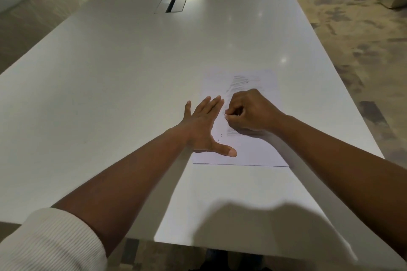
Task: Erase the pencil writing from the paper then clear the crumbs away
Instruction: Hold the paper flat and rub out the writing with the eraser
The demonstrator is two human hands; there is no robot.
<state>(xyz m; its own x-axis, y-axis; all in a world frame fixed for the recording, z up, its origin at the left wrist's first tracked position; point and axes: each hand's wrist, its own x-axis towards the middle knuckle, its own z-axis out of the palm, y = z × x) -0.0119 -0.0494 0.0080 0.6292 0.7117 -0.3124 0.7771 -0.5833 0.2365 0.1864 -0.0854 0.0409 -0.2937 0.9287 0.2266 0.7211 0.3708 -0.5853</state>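
The flat left hand [203, 126] pinned the white paper sheet [253, 149]; the right hand [247, 111], fingers curled, pinched something unidentifiable. Hard rubbing could crease the sheet.

Two bare forearms of one person, seen from the head-worn camera. The left arm wears a white, finely ribbed knit sleeve [50, 242], its cuff pushed up to the elbow region at the near left corner, leaving forearm and left hand [203, 126] uncovered. The right forearm and right hand [251, 111] show no sleeve, watch, ring or bracelet within view.
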